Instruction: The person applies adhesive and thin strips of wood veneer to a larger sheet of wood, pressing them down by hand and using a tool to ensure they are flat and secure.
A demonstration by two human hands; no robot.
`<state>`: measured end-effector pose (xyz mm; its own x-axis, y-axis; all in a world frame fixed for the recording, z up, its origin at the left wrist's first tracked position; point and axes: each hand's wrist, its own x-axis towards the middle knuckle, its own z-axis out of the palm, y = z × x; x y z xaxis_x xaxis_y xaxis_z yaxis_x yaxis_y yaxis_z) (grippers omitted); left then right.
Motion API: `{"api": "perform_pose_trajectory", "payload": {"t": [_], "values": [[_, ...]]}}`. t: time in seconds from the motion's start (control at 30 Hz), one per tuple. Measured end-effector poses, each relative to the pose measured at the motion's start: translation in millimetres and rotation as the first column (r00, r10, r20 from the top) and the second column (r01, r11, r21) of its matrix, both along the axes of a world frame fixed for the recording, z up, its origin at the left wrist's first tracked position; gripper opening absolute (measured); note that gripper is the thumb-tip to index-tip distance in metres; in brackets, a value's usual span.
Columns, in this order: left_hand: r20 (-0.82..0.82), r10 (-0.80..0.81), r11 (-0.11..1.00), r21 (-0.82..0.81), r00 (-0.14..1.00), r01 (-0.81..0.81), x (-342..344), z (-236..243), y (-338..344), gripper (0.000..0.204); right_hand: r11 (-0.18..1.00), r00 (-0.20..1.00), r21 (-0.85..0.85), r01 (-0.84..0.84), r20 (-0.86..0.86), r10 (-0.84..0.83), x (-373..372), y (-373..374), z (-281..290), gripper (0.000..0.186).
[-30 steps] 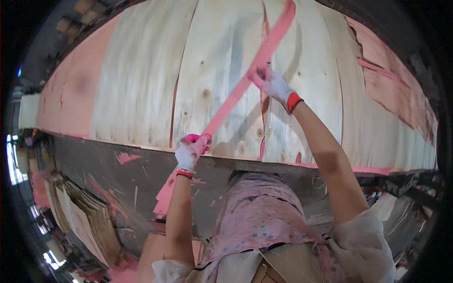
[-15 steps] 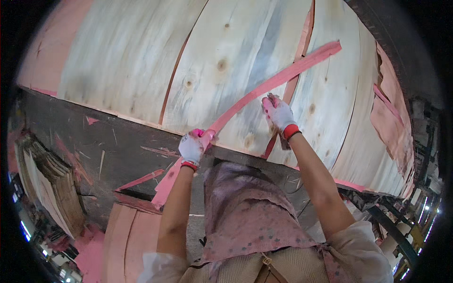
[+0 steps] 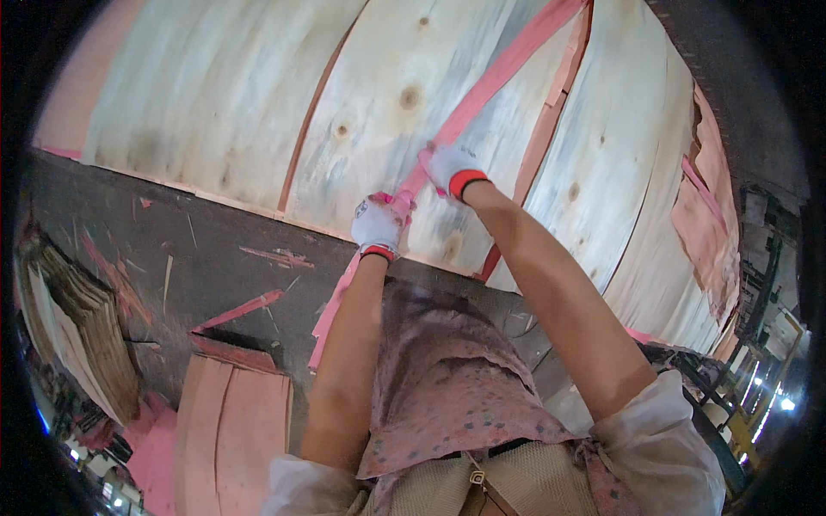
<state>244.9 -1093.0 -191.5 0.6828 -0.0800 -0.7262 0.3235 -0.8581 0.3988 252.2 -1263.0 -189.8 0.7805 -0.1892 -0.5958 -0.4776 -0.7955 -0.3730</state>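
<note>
A long pink strip (image 3: pixel 492 73) slants across a broad surface of pale, knotted wood sheets (image 3: pixel 411 52). My left hand (image 3: pixel 379 222), in a white glove stained pink at the fingers, grips the strip just above the near edge of the sheets, and part of the strip dangles below it. Just up and to the right, my right hand (image 3: pixel 447 168), gloved alike with a red cuff, is closed on the same strip. A narrow reddish gap (image 3: pixel 555 112) runs between sheets to the right of it.
Stacked thin sheets (image 3: pixel 82 335) lie at the lower left on the dark floor (image 3: pixel 198 232), beside pinkish boards (image 3: pixel 232 421) and scattered scraps (image 3: pixel 249 305). Torn pink sheets (image 3: pixel 705 224) are at the right end, with dark metal framework (image 3: pixel 766 284) beyond. My apron fills the bottom middle.
Since half a second ago my right hand has moved left and up onto the strip, and my left hand has risen slightly. The strip now slants more steeply. The view has shifted.
</note>
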Motion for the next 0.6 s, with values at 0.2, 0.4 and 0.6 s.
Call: {"api": "perform_pose_trajectory", "payload": {"t": [0.2, 0.4, 0.6], "values": [[-0.024, 0.147, 0.98, -0.133, 0.989, -0.149, 0.5, 17.7, -19.4, 0.037, 0.991, 0.987, -0.004, 0.133, -0.092, -0.133, -9.7, -7.8, -5.5, 0.043], [0.208, -0.138, 0.954, -0.236, 0.968, 0.187, -2.9, -38.2, 22.5, 0.041, 0.994, 0.992, 0.104, 0.024, -0.124, -0.011, -91.6, 27.4, -6.7, 0.048], [-0.515, 0.121, 0.766, -0.495, 0.849, -0.41, 0.3, 7.2, 20.4, 0.029, 0.161, 0.525, 0.769, 0.618, -0.253, -0.812, -41.2, -36.4, 71.6, 0.039]]}}
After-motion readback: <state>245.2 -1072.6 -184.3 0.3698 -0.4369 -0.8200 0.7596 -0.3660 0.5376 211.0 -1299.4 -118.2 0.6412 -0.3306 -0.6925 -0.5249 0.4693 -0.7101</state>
